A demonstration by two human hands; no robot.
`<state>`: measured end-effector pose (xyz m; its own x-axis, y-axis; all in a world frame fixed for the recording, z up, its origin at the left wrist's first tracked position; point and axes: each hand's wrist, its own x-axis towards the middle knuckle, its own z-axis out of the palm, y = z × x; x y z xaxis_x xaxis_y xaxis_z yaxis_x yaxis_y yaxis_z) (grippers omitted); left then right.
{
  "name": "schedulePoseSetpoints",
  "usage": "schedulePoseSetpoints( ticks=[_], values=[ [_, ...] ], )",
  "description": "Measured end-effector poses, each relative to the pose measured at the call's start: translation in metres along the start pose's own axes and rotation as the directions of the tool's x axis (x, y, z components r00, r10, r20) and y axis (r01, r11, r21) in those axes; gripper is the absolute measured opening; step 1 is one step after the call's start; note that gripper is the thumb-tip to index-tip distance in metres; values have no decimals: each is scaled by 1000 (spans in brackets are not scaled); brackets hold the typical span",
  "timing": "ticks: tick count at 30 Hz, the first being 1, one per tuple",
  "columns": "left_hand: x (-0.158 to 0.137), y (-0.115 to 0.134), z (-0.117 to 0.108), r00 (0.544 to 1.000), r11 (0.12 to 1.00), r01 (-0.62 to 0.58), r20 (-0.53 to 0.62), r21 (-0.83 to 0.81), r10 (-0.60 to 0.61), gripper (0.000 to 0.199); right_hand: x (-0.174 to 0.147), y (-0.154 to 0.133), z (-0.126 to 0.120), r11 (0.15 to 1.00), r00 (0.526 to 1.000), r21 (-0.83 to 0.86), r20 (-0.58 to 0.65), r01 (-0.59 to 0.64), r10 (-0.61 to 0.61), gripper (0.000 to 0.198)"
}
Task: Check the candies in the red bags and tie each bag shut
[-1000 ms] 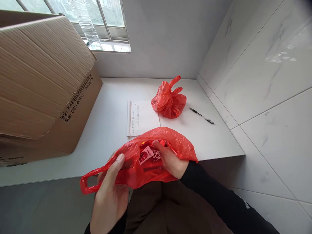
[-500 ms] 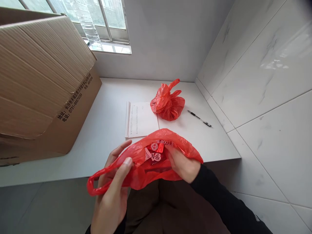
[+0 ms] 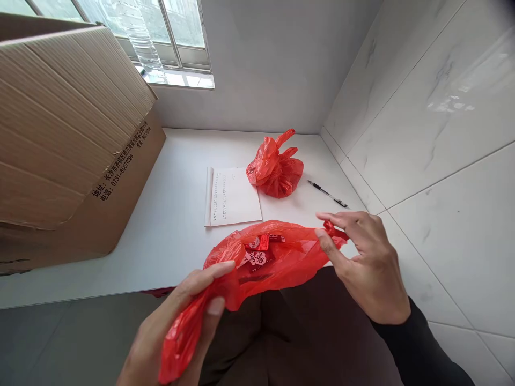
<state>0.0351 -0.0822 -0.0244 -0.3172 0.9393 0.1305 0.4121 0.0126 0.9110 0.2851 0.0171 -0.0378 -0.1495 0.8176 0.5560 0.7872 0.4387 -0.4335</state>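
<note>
A red plastic bag (image 3: pixel 289 268) hangs open between my two hands at the front edge of the table. Several red-wrapped candies (image 3: pixel 257 258) with white lettering lie inside it. My left hand (image 3: pixel 189 305) is closed on the bag's left side, its handle bunched between thumb and fingers. At the right end, my right hand (image 3: pixel 362 252) pinches the other handle between thumb and index finger. Beyond the bag, a second red plastic bag (image 3: pixel 277 171), gathered at the top, rests partly on a notebook (image 3: pixel 237 201) with handwriting on its page.
A large cardboard box (image 3: pixel 80 134) takes up the left of the white table (image 3: pixel 181 187). A black pen (image 3: pixel 328 193) lies right of the gathered bag. Marble tiles (image 3: pixel 434 134) line the right wall. On the windowsill stands a clear plastic bottle (image 3: pixel 142 43).
My right hand has come out of the bag and moved right to grip its right handle. My left hand has shifted lower left, bunching the left handle. The bag's mouth is stretched wider.
</note>
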Motion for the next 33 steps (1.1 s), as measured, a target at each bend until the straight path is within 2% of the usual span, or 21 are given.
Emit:
schedulePoseSetpoints(
  ticks=[2, 4, 6, 7, 8, 10, 12, 13, 15, 17, 19, 20, 22, 24, 26, 29, 31, 33],
  values=[
    [6, 2, -5, 987, 980, -163, 7, 115, 163, 27, 4, 0, -6, 996, 1000, 89, -14, -14, 15, 16],
    [16, 12, -5, 957, 950, -238, -121, 200, 265, 21, 11, -5, -14, 992, 997, 126, -75, -16, 26, 16],
    [29, 26, -2, 929, 956, -235, -248, 174, 273, 18, 21, -14, -22, 986, 992, 167, -123, -2, 23, 17],
    [36, 33, 2, 939, 971, -224, -248, 80, 237, 21, 26, -19, -25, 980, 991, 199, -133, 12, 15, 17],
    [45, 38, 5, 963, 977, -202, -198, -68, 185, 25, 32, -24, -27, 970, 991, 241, -133, 24, 9, 17],
    [62, 45, 14, 995, 918, -79, 23, -389, 95, 28, 42, -33, -28, 943, 993, 331, -115, 41, -2, 19],
    [75, 48, 24, 973, 858, 54, 219, -511, 69, 27, 50, -40, -26, 916, 995, 397, -91, 60, -26, 18],
    [80, 50, 29, 958, 870, 80, 278, -487, 68, 27, 52, -43, -24, 904, 996, 420, -81, 77, -47, 17],
    [83, 55, 38, 927, 931, 51, 364, -363, 91, 24, 56, -48, -20, 881, 992, 456, -57, 130, -117, 14],
    [80, 61, 46, 872, 971, -55, 463, -234, 161, 21, 57, -52, -17, 849, 975, 485, -38, 210, -219, 17],
    [76, 66, 50, 799, 976, -145, 563, -162, 212, 5, 58, -54, -14, 824, 950, 495, -10, 275, -311, 20],
    [75, 68, 51, 777, 976, -159, 591, -148, 217, 7, 58, -54, -14, 824, 940, 484, 6, 294, -340, 20],
    [76, 68, 49, 755, 979, -114, 627, -167, 195, 28, 59, -53, -13, 842, 936, 456, 52, 289, -349, 20],
    [79, 64, 45, 746, 976, -33, 645, -214, 166, 38, 62, -49, -12, 845, 939, 484, 119, 229, -323, 26],
    [83, 60, 41, 735, 968, 32, 662, -250, 147, 45, 65, -44, -10, 810, 935, 567, 185, 148, -301, 31],
    [89, 52, 36, 717, 953, 111, 687, -282, 119, 52, 67, -39, -6, 766, 948, 637, 184, 86, -259, 13],
    [91, 47, 35, 733, 911, 231, 677, -342, 69, 51, 65, -39, -6, 767, 969, 638, 143, 66, -203, 4],
    [92, 44, 33, 766, 815, 378, 642, -439, -10, 40, 60, -42, -6, 766, 977, 642, 131, 47, -169, 5]
  ],
)
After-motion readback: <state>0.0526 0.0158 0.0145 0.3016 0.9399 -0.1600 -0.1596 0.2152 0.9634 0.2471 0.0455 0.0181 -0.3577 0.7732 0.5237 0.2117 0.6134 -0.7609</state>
